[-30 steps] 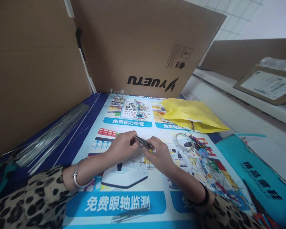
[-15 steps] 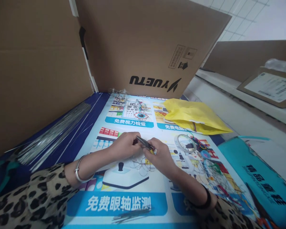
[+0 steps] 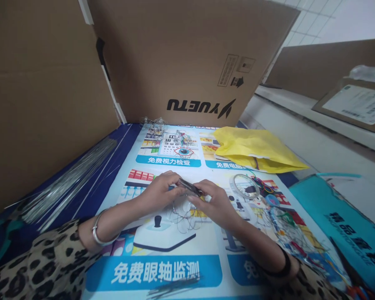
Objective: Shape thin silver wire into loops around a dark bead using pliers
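Note:
My right hand (image 3: pixel 217 204) grips a pair of pliers (image 3: pixel 190 187) with dark metal jaws and a bit of yellow on the handle. The jaws point to the left and reach the fingertips of my left hand (image 3: pixel 162 191). Thumb and fingers of that hand are pinched together at the jaw tips. Thin looped wire (image 3: pixel 187 218) hangs below both hands, over the printed poster sheet (image 3: pixel 206 246), and seems to come from the left fingertips. The exact pinch point is hidden.
Long straight wires (image 3: pixel 71 183) lie in a bundle at left; short wire pieces (image 3: pixel 173 287) lie in front. A wire tangle (image 3: pixel 183 139) is at the back. To the right are a tape roll (image 3: pixel 246 186), a yellow bag (image 3: pixel 259 148) and a teal bag (image 3: pixel 340 225). Cardboard (image 3: pixel 181 58) stands behind.
The view has shifted slightly. The pliers have turned a little in my right hand, and the left thumb has stretched out more beneath the jaws. Both hands stay close together.

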The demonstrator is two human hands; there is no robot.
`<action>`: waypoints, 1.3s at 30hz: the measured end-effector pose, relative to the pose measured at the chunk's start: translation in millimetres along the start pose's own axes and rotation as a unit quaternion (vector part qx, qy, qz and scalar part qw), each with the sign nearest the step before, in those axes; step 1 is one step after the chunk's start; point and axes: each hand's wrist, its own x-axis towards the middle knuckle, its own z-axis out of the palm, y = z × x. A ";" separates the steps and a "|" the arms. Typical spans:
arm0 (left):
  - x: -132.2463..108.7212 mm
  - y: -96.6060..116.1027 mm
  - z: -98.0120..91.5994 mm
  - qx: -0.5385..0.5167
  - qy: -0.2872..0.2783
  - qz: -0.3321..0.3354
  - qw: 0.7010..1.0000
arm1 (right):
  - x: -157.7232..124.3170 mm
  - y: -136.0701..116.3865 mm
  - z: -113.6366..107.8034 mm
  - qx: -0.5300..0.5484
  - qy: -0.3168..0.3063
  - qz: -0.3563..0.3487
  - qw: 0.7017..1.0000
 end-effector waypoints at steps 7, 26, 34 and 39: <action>-1.6 4.1 -1.6 0.085 -0.011 0.017 0.996 | -1.9 1.5 -20.9 -0.016 -0.022 0.000 1.000; -2.7 -4.0 -7.3 0.247 0.033 0.152 0.957 | -6.3 -4.6 -34.9 -0.318 -0.044 -0.104 0.942; -4.7 -8.8 -6.0 0.284 0.038 0.207 0.935 | -6.4 -6.6 -28.7 -0.389 -0.052 -0.117 0.912; -4.3 -12.1 -6.7 0.276 0.044 0.229 0.932 | -8.6 -7.9 -25.5 -0.402 -0.021 -0.135 0.905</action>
